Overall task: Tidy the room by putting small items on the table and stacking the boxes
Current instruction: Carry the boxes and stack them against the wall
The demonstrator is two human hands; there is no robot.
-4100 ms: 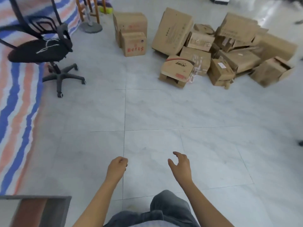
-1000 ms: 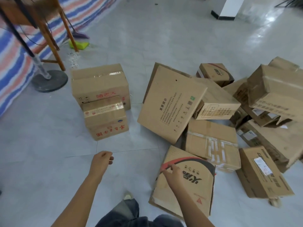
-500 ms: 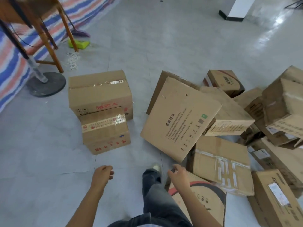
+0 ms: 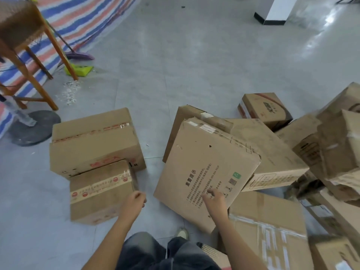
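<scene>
The grey tiled floor point(image 4: 194, 61) is carrying a large box point(image 4: 93, 141), a smaller box point(image 4: 101, 191) against it, a jumbled box heap point(image 4: 272, 152) and a green dustpan point(image 4: 78, 70).

Brightness: moderate, even daylight across the whole scene.
Glare: white sheen on the floor point(image 4: 319, 26) at upper right, where the light is strongest.
Shadows: faint, soft-edged, under the boxes point(image 4: 210, 164).
Blur: motion smear on cardboard at the right edge; centre sharper.
Distortion: wide-angle bowing toward the frame edges.
</scene>
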